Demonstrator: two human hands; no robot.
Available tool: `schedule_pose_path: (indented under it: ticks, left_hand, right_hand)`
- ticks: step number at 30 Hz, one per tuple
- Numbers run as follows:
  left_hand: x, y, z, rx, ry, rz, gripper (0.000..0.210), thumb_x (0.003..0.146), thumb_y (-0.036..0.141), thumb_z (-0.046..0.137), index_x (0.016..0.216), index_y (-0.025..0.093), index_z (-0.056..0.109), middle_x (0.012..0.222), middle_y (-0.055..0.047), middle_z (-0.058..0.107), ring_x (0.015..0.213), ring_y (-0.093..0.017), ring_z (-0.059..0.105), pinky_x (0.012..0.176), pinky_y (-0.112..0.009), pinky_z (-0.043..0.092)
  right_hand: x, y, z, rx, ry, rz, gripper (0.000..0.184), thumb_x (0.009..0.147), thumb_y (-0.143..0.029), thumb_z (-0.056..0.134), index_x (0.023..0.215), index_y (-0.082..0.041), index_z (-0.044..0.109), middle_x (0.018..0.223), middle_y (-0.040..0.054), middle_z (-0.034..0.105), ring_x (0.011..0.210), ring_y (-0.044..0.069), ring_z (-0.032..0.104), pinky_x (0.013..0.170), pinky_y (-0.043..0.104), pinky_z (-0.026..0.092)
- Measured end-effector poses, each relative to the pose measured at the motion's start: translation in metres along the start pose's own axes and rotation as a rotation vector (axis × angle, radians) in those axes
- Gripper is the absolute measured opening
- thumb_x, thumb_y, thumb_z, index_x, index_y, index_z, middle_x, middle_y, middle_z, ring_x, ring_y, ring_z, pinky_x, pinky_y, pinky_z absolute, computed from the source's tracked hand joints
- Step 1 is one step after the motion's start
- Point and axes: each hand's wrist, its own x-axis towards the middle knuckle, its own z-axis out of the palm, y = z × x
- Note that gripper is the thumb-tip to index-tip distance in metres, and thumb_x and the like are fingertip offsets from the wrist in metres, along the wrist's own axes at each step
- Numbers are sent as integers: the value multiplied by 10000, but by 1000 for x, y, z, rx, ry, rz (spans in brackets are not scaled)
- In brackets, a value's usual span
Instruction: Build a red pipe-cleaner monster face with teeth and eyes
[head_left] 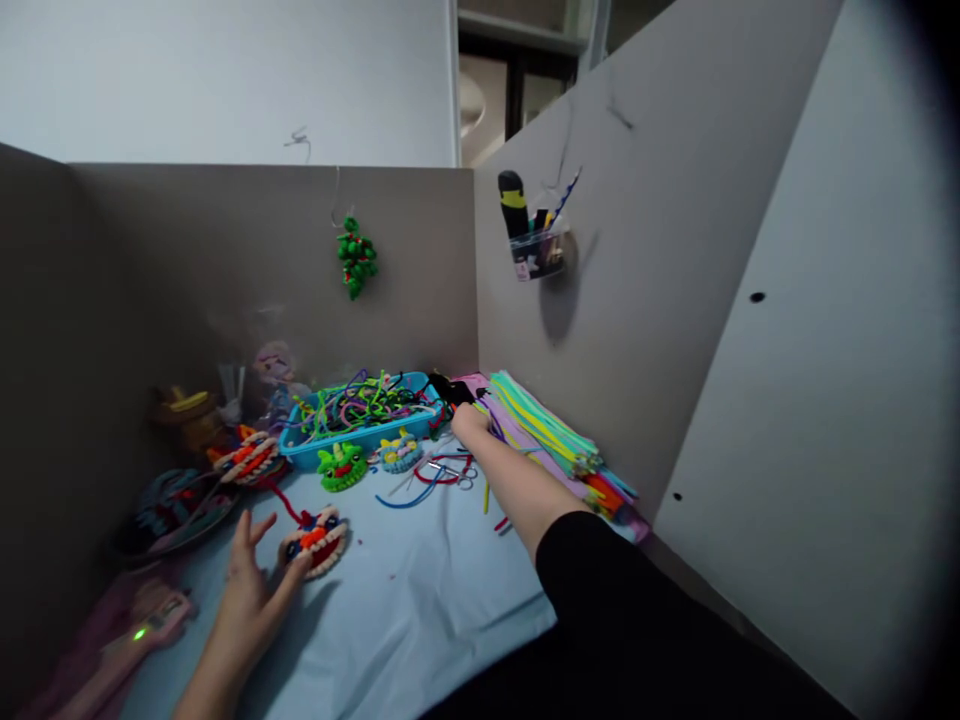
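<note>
My left hand (251, 585) is open, its thumb and fingers spread, above the cloth. Its thumb tip overlaps the near edge of a round face-like piece (316, 545) made of fuzzy pipe cleaners in orange, blue, cream and red; I cannot tell whether they touch. A red pipe cleaner trails from that piece toward the back left. My right hand (471, 420) reaches far forward to a dark bundle (448, 388) beside the blue basket (360, 437). The right fingers are hidden, so any hold cannot be seen. Tangled pipe cleaners fill the basket.
A green face (342, 467) and a blue-yellow face (400, 452) sit before the basket, near scissors (450, 468). Pipe cleaner bundles (544, 425) line the right panel. An orange piece (250, 458), a dark tray (176, 520) and a pink device (161, 615) are at left.
</note>
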Motion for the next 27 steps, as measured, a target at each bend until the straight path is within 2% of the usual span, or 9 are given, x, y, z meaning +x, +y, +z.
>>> schedule_pose_path:
  ticks: [3, 7, 11, 13, 15, 18, 21, 24, 27]
  left_hand:
    - [2, 2, 0, 12, 1, -11, 935, 689, 540, 558, 1415, 206, 72, 1263, -157, 508, 1139, -337, 511, 915, -550, 418]
    - [3, 3, -2, 3, 7, -57, 925, 698, 561, 530, 1419, 196, 81, 1273, -163, 504, 1144, -347, 500, 907, -556, 421]
    - [2, 3, -3, -9, 15, -87, 905, 695, 550, 532, 1413, 168, 134, 1256, -169, 513, 1137, -333, 506, 909, -523, 429]
    - [1, 2, -4, -23, 32, -99, 866, 709, 520, 540, 1408, 185, 154, 1248, -155, 521, 1138, -318, 510, 913, -505, 432]
    - [0, 2, -4, -35, 57, -106, 840, 718, 491, 554, 1403, 194, 169, 1244, -146, 528, 1126, -304, 522, 905, -490, 442]
    - [-1, 3, -6, -46, 93, -115, 808, 726, 463, 567, 1392, 201, 194, 1225, -137, 547, 1096, -290, 542, 881, -479, 460]
    - [-2, 3, -7, -69, 106, -99, 795, 731, 448, 566, 1386, 187, 199, 1234, -152, 529, 1132, -297, 516, 919, -500, 425]
    - [-5, 0, -2, -60, 56, -53, 901, 674, 413, 634, 1402, 216, 141, 1295, -162, 462, 1211, -327, 445, 985, -544, 346]
    - [-10, -6, 7, -10, -26, 26, 1075, 523, 341, 758, 1402, 257, 145, 1357, -176, 385, 1256, -415, 356, 987, -603, 307]
  right_hand:
    - [6, -1, -6, 60, 47, -5, 323, 833, -145, 495, 1151, -95, 527, 1084, 212, 624, 1013, 277, 596, 807, 367, 448]
    - [16, -3, -17, 181, 58, -83, 313, 792, -161, 551, 1104, -167, 550, 1060, 114, 647, 944, 215, 611, 779, 296, 446]
    - [27, -7, -33, 308, 11, -168, 222, 717, -78, 581, 930, -120, 627, 754, 48, 675, 692, 143, 633, 660, 204, 450]
    - [32, -10, -46, 379, 5, -216, 198, 725, -52, 539, 892, -115, 626, 661, 21, 642, 567, 112, 604, 593, 195, 448]
    - [36, -15, -62, 456, 29, -277, 219, 726, -30, 499, 897, -116, 605, 666, 8, 627, 520, 88, 578, 556, 185, 447]
    - [38, -23, -90, 558, 89, -371, 225, 714, -26, 464, 892, -114, 570, 686, 3, 609, 532, 80, 569, 549, 183, 459]
    - [37, -34, -118, 637, 160, -463, 201, 729, -57, 439, 885, -126, 545, 732, 2, 590, 597, 81, 575, 590, 189, 472]
    - [25, -50, -141, 772, 304, -678, 127, 700, -84, 468, 787, -140, 542, 726, -5, 568, 611, 95, 572, 617, 232, 489]
    - [-11, -66, -156, 897, 432, -902, 79, 722, -143, 521, 791, -165, 553, 741, -13, 565, 653, 101, 580, 680, 266, 499]
